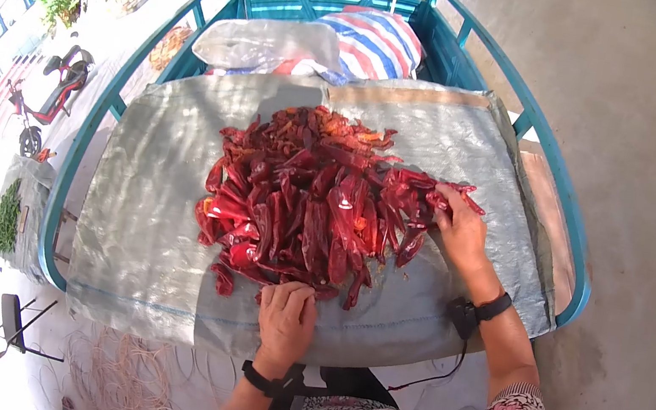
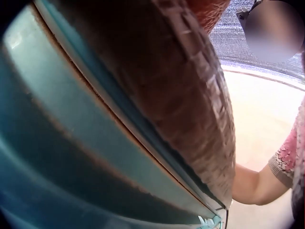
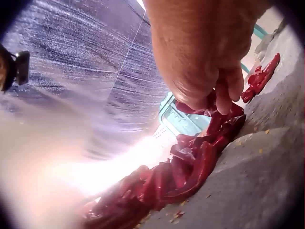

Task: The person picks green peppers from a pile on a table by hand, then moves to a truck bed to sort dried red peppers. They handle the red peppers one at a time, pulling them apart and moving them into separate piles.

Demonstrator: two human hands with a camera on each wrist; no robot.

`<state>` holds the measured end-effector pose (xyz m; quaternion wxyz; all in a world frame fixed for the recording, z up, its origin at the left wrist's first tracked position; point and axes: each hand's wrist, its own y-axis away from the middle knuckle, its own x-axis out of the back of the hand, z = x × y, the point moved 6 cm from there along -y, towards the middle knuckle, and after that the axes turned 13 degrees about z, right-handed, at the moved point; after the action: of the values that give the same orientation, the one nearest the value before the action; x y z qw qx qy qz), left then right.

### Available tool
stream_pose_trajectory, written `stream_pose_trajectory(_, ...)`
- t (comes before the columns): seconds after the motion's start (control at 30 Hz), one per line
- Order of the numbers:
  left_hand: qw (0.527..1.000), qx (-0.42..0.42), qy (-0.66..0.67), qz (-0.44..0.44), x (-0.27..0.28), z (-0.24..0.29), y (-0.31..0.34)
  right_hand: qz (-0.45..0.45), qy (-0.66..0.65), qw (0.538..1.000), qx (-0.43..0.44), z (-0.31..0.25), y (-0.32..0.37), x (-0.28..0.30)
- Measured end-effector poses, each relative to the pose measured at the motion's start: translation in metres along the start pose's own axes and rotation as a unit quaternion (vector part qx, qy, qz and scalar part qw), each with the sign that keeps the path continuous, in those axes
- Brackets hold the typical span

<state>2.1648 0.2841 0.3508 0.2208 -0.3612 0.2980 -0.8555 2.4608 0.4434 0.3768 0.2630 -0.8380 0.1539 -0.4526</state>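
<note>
A heap of dried red chili peppers (image 1: 319, 204) lies on a grey woven sheet (image 1: 141, 244). At the heap's right side my right hand (image 1: 462, 226) bends its fingers down over the peppers. The right wrist view shows that hand (image 3: 205, 57) pinching a dark red chili pepper (image 3: 193, 109) between thumb and fingers, with more peppers just below. My left hand (image 1: 286, 319) rests at the heap's near edge, fingers bent down beside the closest peppers. Its fingertips are hidden, and I cannot tell whether they hold one.
The sheet covers a teal cart bed with side rails (image 1: 559, 182). Behind the heap lie a striped bag (image 1: 379, 46) and a pale sack (image 1: 267, 45). A scooter (image 1: 59, 89), green produce (image 1: 8, 214) and a folding stool (image 1: 13, 323) stand or lie at left.
</note>
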Motion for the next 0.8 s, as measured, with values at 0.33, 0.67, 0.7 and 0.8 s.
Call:
stream_pose_trajectory(0.33, 0.998, -0.034, 0.006, 0.044, 0.001, 0.002, 0.004, -0.044, -0.369, 0.918, -0.139, -0.05, 0.03, 0.013)
stream_pose_trajectory(0.67, 0.995, -0.071, -0.001, 0.072, 0.0, 0.001, 0.008, -0.017, -0.438, 0.865, -0.244, -0.054, 0.121, 0.03)
stream_pose_trajectory(0.7, 0.995, -0.07, -0.002, 0.074, 0.0, 0.001, 0.009, -0.002, -0.456, 0.852, -0.258, -0.05, 0.132, 0.026)
stream_pose_trajectory(0.8, 0.992, -0.084, -0.003, 0.089, 0.0, 0.001, 0.01, 0.029, -0.463, 0.849, -0.253, -0.046, 0.145, 0.021)
